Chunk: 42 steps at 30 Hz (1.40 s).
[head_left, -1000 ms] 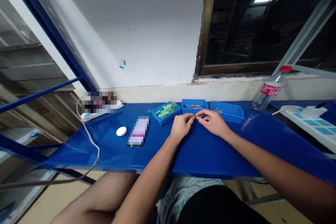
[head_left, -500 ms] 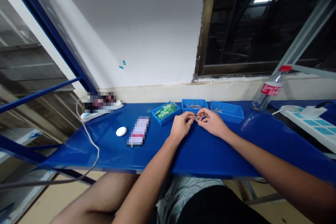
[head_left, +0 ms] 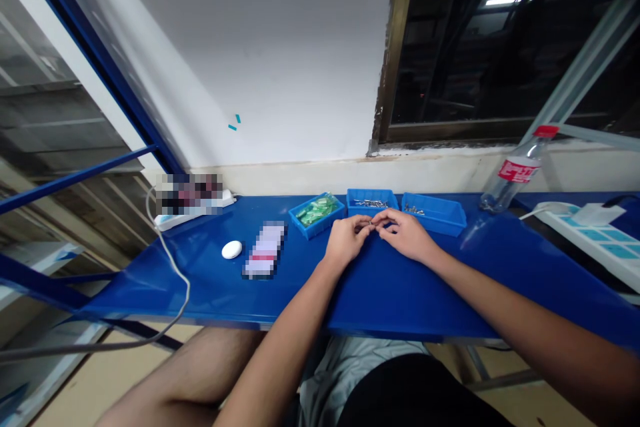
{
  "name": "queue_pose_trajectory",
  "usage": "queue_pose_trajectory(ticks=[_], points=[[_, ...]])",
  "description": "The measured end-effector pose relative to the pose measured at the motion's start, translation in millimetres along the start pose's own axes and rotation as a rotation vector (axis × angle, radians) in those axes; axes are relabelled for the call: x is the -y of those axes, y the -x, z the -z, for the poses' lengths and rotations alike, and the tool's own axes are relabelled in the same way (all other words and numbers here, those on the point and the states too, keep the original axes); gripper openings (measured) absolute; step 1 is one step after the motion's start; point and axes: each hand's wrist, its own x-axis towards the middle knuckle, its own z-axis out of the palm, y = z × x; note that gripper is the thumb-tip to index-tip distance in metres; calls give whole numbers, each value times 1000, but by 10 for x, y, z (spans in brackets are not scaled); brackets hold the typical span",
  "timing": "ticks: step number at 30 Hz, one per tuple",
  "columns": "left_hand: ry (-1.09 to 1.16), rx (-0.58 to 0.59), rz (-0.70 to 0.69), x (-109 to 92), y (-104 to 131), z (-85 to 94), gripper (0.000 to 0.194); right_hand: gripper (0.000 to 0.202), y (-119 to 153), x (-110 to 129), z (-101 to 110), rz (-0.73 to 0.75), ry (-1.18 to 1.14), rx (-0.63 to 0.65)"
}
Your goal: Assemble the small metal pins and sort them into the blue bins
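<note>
My left hand (head_left: 349,236) and my right hand (head_left: 403,232) meet fingertip to fingertip over the blue table (head_left: 400,293). Both are closed in a pinch around something small, mostly hidden by the fingers. Just behind them is a blue bin (head_left: 351,198) with thin metal parts (head_left: 371,203). To its right, another blue bin (head_left: 445,213) has a few small metal pieces (head_left: 413,209) at its left end. Left of the hands, a tilted blue bin (head_left: 306,234) is filled with green packets (head_left: 317,209).
A phone (head_left: 266,250) and a white round case (head_left: 231,250) lie on the left. A power strip (head_left: 173,219) with a cable is behind them. An upright bottle (head_left: 515,170) and a second power strip (head_left: 610,240) are at the right.
My fingertips have shifted slightly and closed nearer together, covering the small shiny piece that showed between them before. The bins and other objects have stayed in place.
</note>
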Motion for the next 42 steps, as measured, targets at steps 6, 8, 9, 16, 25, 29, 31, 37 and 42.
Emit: queue_pose_trajectory(ticks=[6,8,9,16,25,29,31,37,42], points=[[15,-19,-48,81,-26,-28,23,25,-1,4,-7,-98,-76,7],[72,-41,-52,107,-36,-45,26,29,-6,-15,-9,-108,-76,-6],[117,-50,-55,120,-42,-56,27,31,-10,-30,-9,-110,-82,-18],[446,-101,-24,158,-81,-89,33,33,-32,-58,-5,-16,-198,-107],[511,-128,-57,82,-79,-52,34,33,-6,38,30,76,-213,-145],[508,-97,-66,69,-72,-52,28,28,11,49,22,121,-127,-144],[494,-63,-75,60,-64,-50,26,25,13,77,34,181,-25,-150],[18,79,-303,16,3,-29,34,15,-71,112,304,289,420,-227],[-414,340,-453,-47,82,-95,42,19,-97,-98,571,116,869,-283]])
